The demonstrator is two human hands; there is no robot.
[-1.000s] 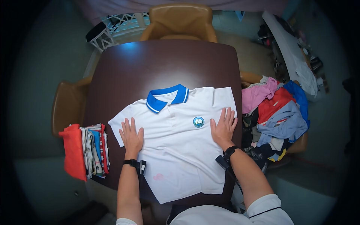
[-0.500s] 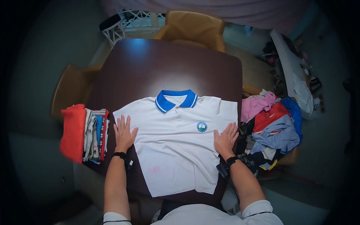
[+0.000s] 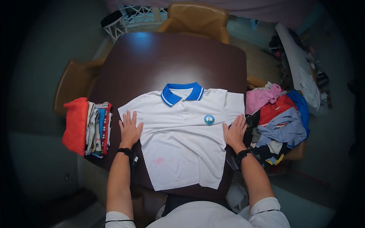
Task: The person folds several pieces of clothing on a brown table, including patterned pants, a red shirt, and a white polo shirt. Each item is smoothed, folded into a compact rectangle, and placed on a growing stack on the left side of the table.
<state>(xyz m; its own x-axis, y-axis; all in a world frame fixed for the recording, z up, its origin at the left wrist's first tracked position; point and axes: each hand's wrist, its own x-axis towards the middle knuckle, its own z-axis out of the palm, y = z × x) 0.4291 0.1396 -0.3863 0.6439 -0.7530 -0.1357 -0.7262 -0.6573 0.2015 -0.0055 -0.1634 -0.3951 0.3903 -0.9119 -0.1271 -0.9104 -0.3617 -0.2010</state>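
Observation:
A white polo shirt with a blue collar and a round badge on its chest lies spread out, front up, on the dark brown table. Its collar points away from me, and a faint pink stain marks its lower left part. My left hand lies flat with fingers spread at the shirt's left edge, below the sleeve. At the opposite edge, below the other sleeve, my right hand rests flat, fingers stretched out. Neither hand grips the cloth.
A stack of folded clothes stands at the table's left edge. To the right, a loose heap of mixed clothes lies on a chair. Tan chairs stand at the far side and the left.
The view has shifted a little, so the shirt and table appear slightly higher. My right hand has slid slightly outward along the shirt's edge; both hands stay flat.

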